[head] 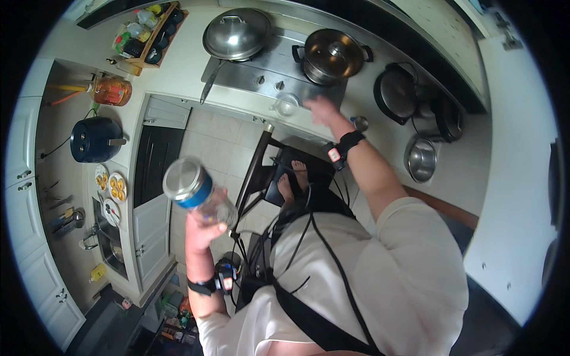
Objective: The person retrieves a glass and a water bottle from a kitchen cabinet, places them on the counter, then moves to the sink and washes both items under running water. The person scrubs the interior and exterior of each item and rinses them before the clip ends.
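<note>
My left hand (205, 229) grips a clear glass jar (218, 207) that has a brushed metal lid and a blue band. It is held tilted in the air, left of my body. Over the front edge of the counter is my right hand (321, 111), blurred, its fingers apart and seemingly holding nothing. Just left of those fingers a clear glass cup (286, 105) stands on the counter in front of the stove. A small jar or container (360, 123) sits to the right of my right wrist.
A gas stove (285, 58) carries a lidded wok (236, 33) and a glass-lidded pot (334, 55). The wok's handle juts over the front edge. Black appliances (396, 93) and a steel bowl (421, 159) stand right. My feet are on a dark chair (285, 153); cables hang before me.
</note>
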A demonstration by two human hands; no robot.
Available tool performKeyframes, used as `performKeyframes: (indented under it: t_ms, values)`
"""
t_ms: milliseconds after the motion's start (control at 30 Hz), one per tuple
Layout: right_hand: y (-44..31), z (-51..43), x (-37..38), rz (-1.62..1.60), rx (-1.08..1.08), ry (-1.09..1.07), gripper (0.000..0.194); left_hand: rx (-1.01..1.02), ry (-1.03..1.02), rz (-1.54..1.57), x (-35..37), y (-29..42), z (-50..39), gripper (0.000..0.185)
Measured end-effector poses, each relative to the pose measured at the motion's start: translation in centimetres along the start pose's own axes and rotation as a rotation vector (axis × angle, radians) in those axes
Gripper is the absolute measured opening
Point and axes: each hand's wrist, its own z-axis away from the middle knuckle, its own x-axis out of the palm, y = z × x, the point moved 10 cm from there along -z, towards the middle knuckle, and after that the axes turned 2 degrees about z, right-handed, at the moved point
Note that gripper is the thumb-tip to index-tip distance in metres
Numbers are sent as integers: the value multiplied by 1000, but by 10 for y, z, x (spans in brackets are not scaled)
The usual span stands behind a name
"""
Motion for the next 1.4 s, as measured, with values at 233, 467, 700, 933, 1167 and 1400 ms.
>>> performKeyframes:
  t_ms: [233,467,700,933,1167,1400]
  values:
    - [160,-130,116,-252,351,-83,59,-14,241,152,-47,-80,17,103]
    - [211,-213,171,-454,364,-78,49,-48,314,237,-57,-117,16,105]
    - [218,-265,150,423,69,26,15,-50,305,273,-60,-116,16,103]
    - [216,-148,71,394,50,101,19,-46,99,251,-47,-102,1,102]
    - [270,-124,40,327,22,240,31,-94,-12,238,-41,-102,-7,84]
    - [295,-113,27,106,289,236,28,-127,-150,179,-23,-120,-28,96]
